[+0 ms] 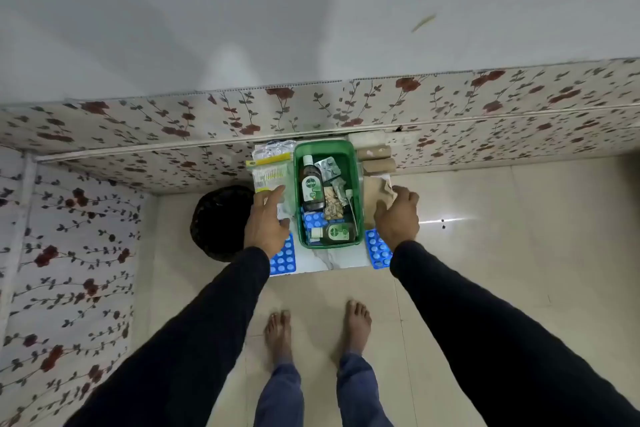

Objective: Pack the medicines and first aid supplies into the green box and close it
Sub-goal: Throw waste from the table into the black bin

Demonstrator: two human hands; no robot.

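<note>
Packing is midway: the green box (356, 163) holds bottles, and the left hand (266, 218) reaches the cotton-bud pack (269, 177), grip loose and empty. The right hand (398, 218) rests on a brown packet (381, 189); whether its grip has closed I cannot tell, and lifting it in comes next

Both arms reach forward, left hand (266, 218) and right hand (398, 215) palm-down, fingers loosely curled.

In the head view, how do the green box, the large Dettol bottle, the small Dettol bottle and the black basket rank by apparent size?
1. green box and black basket: similar; the basket is partly hidden, so unranked
2. large Dettol bottle
3. small Dettol bottle
</note>
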